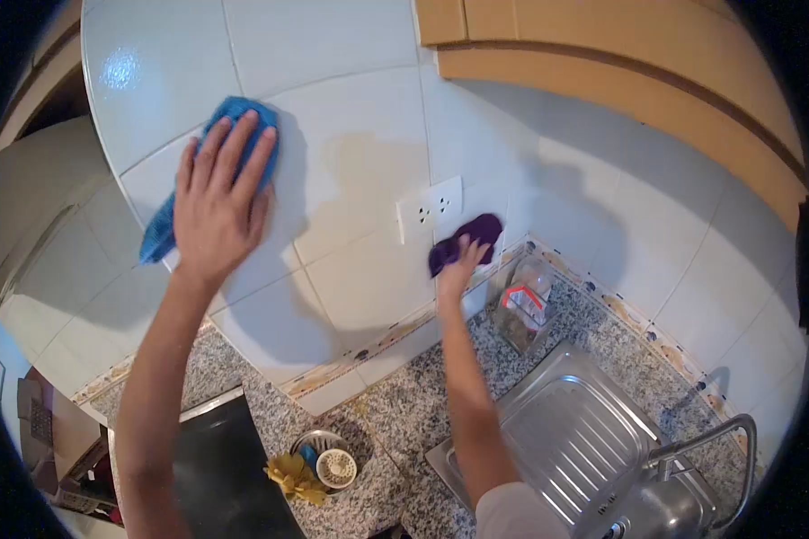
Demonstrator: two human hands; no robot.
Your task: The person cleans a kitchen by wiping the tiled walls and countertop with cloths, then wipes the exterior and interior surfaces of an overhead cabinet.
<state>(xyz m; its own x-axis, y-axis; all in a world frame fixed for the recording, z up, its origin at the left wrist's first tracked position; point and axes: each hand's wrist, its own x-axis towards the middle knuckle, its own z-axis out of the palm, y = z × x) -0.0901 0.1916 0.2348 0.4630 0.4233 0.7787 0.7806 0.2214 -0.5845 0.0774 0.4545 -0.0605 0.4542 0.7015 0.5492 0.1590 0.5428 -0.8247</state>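
Head view: left hand (214,211) and right hand (459,266), fingers spread, are pressing blue cloth (160,234) and purple cloth (488,231) against wall tiles (355,287); wiping is apparently progressing, remaining area indeterminable.

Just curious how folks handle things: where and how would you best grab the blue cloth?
Probably by pinching the free lower end of the blue cloth, coming from the picture's lower left: that end juts out past the left hand, which covers much of the middle.
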